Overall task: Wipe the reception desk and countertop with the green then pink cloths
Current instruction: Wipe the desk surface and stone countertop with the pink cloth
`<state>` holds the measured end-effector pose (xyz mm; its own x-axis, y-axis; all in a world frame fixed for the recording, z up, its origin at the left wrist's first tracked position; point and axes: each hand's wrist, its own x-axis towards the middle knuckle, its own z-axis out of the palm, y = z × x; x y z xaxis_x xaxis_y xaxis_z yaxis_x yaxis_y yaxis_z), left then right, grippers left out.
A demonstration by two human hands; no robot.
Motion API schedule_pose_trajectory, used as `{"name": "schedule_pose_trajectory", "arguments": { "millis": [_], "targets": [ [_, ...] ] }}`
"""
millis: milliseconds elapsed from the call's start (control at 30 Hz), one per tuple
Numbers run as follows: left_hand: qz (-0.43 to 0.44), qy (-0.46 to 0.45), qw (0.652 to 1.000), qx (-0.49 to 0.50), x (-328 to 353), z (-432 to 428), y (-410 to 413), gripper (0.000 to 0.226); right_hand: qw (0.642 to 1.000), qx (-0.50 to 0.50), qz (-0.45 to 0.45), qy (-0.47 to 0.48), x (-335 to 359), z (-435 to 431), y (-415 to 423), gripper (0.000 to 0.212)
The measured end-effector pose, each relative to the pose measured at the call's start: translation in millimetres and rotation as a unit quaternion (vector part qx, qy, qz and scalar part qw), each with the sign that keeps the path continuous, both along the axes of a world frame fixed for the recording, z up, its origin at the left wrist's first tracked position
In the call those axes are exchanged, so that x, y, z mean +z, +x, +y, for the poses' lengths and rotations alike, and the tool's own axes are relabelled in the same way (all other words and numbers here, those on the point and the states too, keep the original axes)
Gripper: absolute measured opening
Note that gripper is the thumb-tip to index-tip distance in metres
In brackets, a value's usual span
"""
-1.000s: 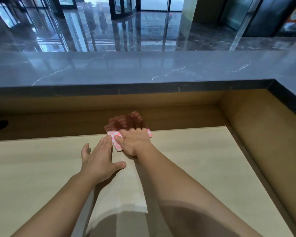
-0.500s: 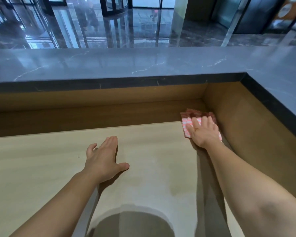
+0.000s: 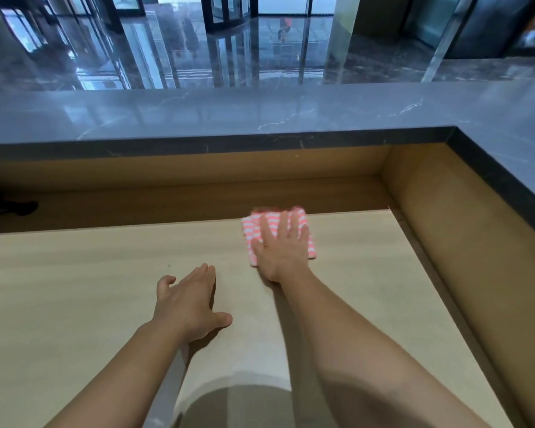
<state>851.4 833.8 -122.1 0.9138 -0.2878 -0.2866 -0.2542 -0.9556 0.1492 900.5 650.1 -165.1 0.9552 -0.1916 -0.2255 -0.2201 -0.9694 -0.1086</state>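
Pink cloth (image 3: pixel 250 232) slid left from the right wall (far table (image 3: pixel 74 288) edge), beneath spread fingers (image 3: pixel 295 225) of right hand (image 3: pixel 280 251), left hand (image 3: pixel 187 304) flat

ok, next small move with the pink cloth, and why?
Probably slide the pink cloth left along the far edge: the right hand presses flat on it, and bare desk stretches that way. The left hand rests flat nearby.

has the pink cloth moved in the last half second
Yes. The pink cloth, under the flat right hand, has slid left, away from the wooden side wall it was beside half a second ago; bare desk now shows between them.
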Motion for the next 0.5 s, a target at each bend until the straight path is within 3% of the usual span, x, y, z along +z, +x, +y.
{"name": "schedule_pose_trajectory", "arguments": {
  "millis": [133, 267, 500],
  "targets": [
    [0.006, 0.002, 1.000, 0.018, -5.4, -0.2, -2.3, 0.054, 0.994, 0.114, 0.007, 0.001, -1.2, 49.7, -8.2, 0.060],
    [0.021, 0.027, 0.999, 0.019, -4.8, -3.2, 2.7, 0.067, 0.990, 0.143, 0.020, 0.005, 1.7, 29.1, -7.4, 0.059],
    [0.049, 0.079, 0.995, 0.021, 2.9, -9.7, 3.7, 0.077, 1.000, -0.018, 0.019, 0.012, 7.4, -98.1, -22.6, 0.060]
  ]
}}
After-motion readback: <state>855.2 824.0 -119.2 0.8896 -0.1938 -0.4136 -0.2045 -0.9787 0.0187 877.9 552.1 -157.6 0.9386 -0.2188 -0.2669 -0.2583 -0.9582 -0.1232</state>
